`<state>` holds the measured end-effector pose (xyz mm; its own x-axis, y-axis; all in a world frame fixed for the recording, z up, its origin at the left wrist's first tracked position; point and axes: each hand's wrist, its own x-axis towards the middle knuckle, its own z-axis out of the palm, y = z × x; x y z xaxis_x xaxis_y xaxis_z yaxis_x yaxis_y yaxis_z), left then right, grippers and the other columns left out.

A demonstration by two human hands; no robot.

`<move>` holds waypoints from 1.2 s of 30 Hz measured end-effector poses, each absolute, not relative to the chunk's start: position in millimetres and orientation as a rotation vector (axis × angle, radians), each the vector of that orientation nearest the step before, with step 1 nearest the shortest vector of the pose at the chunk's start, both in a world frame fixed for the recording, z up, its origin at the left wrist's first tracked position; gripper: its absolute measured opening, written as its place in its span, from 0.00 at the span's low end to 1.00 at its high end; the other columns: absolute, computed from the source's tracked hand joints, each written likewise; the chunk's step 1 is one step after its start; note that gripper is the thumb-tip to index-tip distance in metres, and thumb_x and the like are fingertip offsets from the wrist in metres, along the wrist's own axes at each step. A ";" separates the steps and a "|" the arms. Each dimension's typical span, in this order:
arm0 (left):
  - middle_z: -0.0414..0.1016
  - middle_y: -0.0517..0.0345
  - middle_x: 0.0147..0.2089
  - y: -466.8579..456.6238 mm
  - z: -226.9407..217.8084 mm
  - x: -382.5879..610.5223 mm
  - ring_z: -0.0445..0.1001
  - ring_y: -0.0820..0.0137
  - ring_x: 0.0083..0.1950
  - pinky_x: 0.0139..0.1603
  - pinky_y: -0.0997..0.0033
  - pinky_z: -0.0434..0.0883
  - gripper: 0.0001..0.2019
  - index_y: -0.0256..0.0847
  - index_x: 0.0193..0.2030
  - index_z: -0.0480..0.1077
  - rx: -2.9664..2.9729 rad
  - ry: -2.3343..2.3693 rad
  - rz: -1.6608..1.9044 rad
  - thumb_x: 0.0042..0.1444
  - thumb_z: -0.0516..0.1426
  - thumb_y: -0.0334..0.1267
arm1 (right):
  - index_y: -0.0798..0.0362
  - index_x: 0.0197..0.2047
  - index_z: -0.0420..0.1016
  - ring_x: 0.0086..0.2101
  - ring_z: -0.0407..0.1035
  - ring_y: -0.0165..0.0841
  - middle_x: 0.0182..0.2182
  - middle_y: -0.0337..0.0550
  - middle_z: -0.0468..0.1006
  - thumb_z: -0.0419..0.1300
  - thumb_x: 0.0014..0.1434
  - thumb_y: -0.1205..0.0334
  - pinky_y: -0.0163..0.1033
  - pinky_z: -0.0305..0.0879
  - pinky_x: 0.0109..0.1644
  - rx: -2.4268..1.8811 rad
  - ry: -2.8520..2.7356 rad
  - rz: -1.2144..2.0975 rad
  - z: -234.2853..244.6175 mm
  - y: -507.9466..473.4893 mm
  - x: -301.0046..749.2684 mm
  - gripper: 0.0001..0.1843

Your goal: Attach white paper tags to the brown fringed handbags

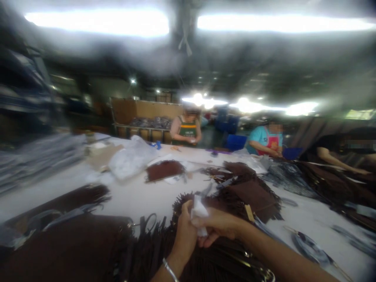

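Both my hands meet in front of me above a dark brown fringed bag. My left hand, with a bracelet at the wrist, is closed on a small crumpled piece of white paper or tissue. From the other side my right hand pinches the same white piece, its lower fingers curled below it. The exact material is too blurred to tell. Gold-coloured metal fittings show on the bag near my right forearm. Another brown bag with fringe lies on the table at my left.
More brown fringed pieces lie ahead on the white table. A clear plastic bag sits further back left, wrapped straps at right. Three people work across the table, beyond its far edge and to the right.
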<state>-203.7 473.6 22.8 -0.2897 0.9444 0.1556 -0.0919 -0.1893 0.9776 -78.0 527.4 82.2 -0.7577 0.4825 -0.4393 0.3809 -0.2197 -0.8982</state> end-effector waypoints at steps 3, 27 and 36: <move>0.71 0.59 0.29 473.2 16.9 -203.6 0.70 0.71 0.27 0.22 0.76 0.66 0.07 0.39 0.38 0.66 1.132 1.229 1.578 0.54 0.54 0.38 | 0.54 0.45 0.72 0.27 0.74 0.30 0.29 0.42 0.77 0.64 0.51 0.45 0.34 0.73 0.30 -1.045 -1.923 2.199 82.4 528.3 -80.0 0.24; 0.76 0.51 0.31 469.8 5.6 -222.2 0.73 0.71 0.26 0.23 0.77 0.66 0.18 0.33 0.40 0.69 0.746 0.888 1.323 0.51 0.61 0.48 | 0.56 0.29 0.71 0.23 0.64 0.24 0.22 0.35 0.72 0.66 0.46 0.47 0.31 0.59 0.30 -1.168 -1.547 1.684 25.6 531.4 -54.1 0.20; 0.74 0.55 0.25 479.4 4.8 -218.1 0.70 0.72 0.20 0.18 0.77 0.63 0.22 0.34 0.35 0.70 0.654 0.928 1.346 0.40 0.68 0.50 | 0.57 0.26 0.70 0.26 0.69 0.26 0.24 0.38 0.75 0.73 0.37 0.51 0.31 0.62 0.33 -1.023 -1.151 1.904 6.8 528.2 -72.6 0.22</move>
